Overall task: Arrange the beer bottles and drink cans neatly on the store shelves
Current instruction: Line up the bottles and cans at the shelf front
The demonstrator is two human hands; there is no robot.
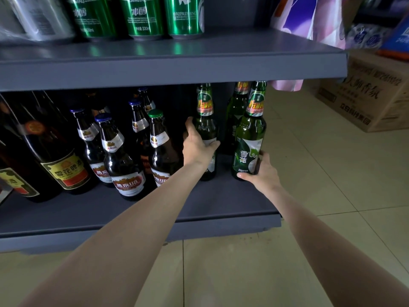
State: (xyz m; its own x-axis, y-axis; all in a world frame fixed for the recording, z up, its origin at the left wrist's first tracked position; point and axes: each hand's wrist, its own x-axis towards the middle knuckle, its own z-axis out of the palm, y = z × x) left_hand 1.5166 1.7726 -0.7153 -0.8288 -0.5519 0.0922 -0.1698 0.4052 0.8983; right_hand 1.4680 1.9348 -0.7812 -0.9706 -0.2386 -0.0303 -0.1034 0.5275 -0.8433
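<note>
My left hand [195, 145] wraps around a green beer bottle [205, 120] standing upright on the lower grey shelf [221, 202]. At the shelf's right end, my right hand [262, 173] grips the base of a second green bottle [251, 134] with a white-and-green label. A third green bottle [235, 111] stands just behind that one. Left of my left hand stand several brown bottles with silver neck labels [124, 160]. Large dark bottles with red-and-gold labels [64, 165] fill the far left. Green drink cans [143, 16] line the upper shelf.
The upper shelf's front edge [172, 72] hangs low over the bottle tops. A cardboard box [371, 96] sits on the tiled floor [309, 173] at the right. Wrapped packages [309, 14] lie on the upper shelf's right end. A plastic-wrapped can pack [33, 16] is at upper left.
</note>
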